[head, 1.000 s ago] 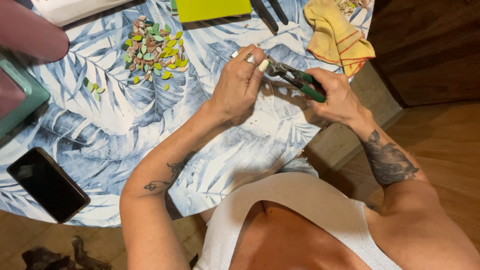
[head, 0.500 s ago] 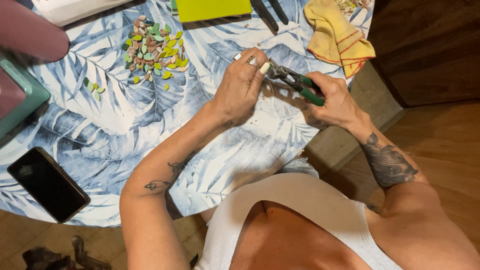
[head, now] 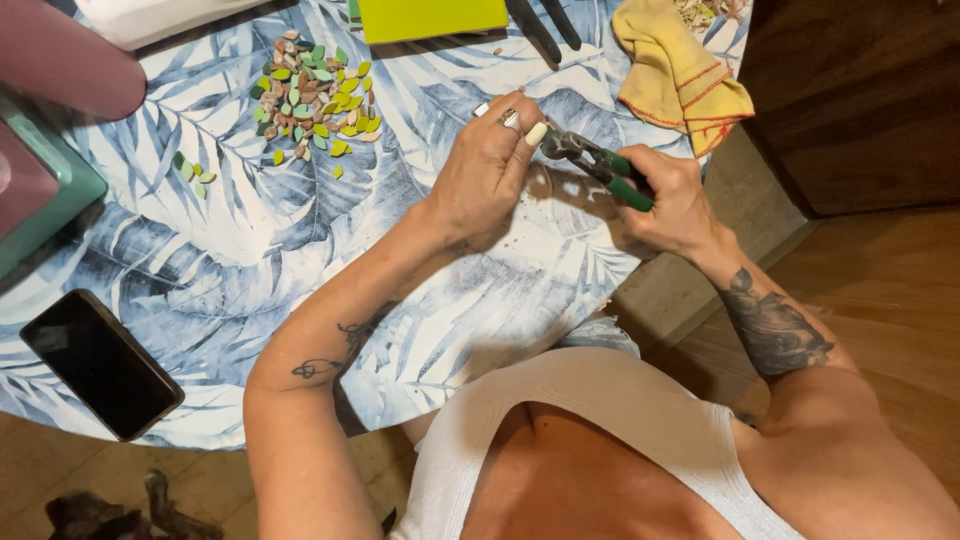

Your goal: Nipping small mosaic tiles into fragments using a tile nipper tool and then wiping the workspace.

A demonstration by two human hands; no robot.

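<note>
The right hand (head: 672,195) is clenched around the green handles of a pair of nippers (head: 598,163), whose metal head points left toward the left hand (head: 490,165). The left hand is curled, with thumb and fingers pinched together right at the nippers' head; it seems to grip a small piece there, but the piece itself is hidden behind the fingers, so I cannot tell what it is. Both hands are held just above the desk (head: 450,290), which is covered with a blue leaf-print cloth, probably so that any chips fall onto the cloth. Holding the tool in one hand and pinching with the other keeps the work steady at the cutting edge. Further up the desk, well apart from the hands, lies a pile of chips (head: 315,95), small leaf-shaped bits in green, yellow and brownish tones, gathered loosely with a few strays to its left. A yellow cloth (head: 675,70) lies crumpled near the far right edge, close to the right hand. A lime-green tile (head: 430,15) sits at the top edge, and beside it the dark handles of another tool. A black phone (head: 100,362) lies face up at the near left edge, out of the way.
</note>
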